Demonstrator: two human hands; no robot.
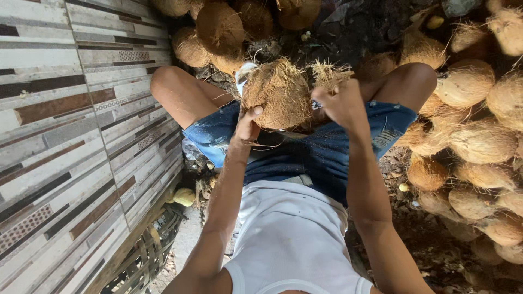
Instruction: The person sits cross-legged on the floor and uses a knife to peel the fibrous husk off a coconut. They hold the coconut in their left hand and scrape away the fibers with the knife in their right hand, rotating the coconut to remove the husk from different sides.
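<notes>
From the head camera we look down at a seated person in a white shirt [294,239] and blue denim shorts [321,152], and we take the fibrous brown coconut [278,98] held above the lap as our landmark.

The coconut sits between the two knees, just above the shorts, with loose husk fibres sticking up from its top. The left hand [248,126] is just below and to the left of the coconut, its thumb pressed against the husk and its grip closed around the underside, cupping the shell. The right hand [343,106] is just to the right of the coconut; its grip is pressed together on a tuft of husk fibre [329,75] that stands up beside the coconut's upper right edge. We cannot tell whether that tuft is still joined to the shell. A pale, light-coloured object [243,73] shows at the coconut's upper left edge, mostly hidden behind it.

Beyond the coconut, further from the person, lies a heap of husked coconuts [223,30]. To the right of the coconut, past the knee, a larger pile of coconuts [474,141] runs down the edge of the view over dark earth [419,228]. To the left of the coconut stands a striped tiled wall [65,136], with a small yellowish fruit [184,196] at its foot
</notes>
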